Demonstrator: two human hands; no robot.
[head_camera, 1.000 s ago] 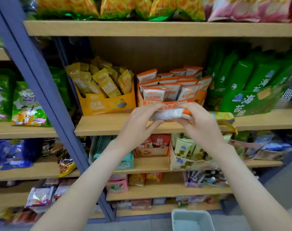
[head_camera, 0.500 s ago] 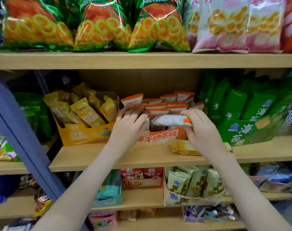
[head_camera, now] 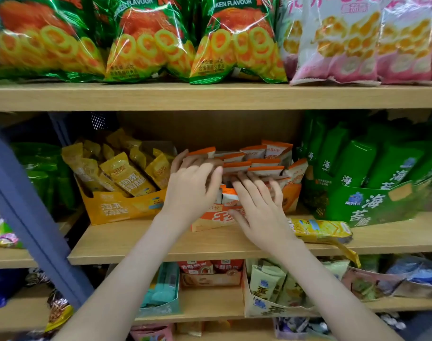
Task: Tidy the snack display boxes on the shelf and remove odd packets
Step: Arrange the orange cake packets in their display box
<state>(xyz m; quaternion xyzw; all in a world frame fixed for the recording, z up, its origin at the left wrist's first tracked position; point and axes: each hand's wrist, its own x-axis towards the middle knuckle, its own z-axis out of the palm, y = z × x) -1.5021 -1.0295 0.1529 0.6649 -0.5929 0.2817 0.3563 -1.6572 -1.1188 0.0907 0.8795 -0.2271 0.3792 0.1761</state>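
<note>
Left hand (head_camera: 192, 188) is over the left part of the orange display box (head_camera: 291, 198), fingers loosely bent across the tops of the orange-white packets (head_camera: 264, 168). It is blurred, so I cannot tell if it pinches any. Right hand (head_camera: 261, 212) is just beside it, fingers straight and spread, lying flat on the front row of packets, nothing gripped. One orange-white packet (head_camera: 228, 194) stands in the gap between the two hands, inside the box at its front wall. The remaining packets stand upright in rows beyond the fingertips. The box sits on the middle shelf board (head_camera: 160, 242) under both wrists.

A yellow packet (head_camera: 320, 230) lies flat on the board just right of the right wrist, outside any box, in front of the green seaweed box (head_camera: 357, 205). A yellow display box (head_camera: 118, 207) with yellow packets sits just left of the left hand. Above both hands, the upper shelf carries green ring-snack bags (head_camera: 146, 40) and pink bags (head_camera: 345, 40).
</note>
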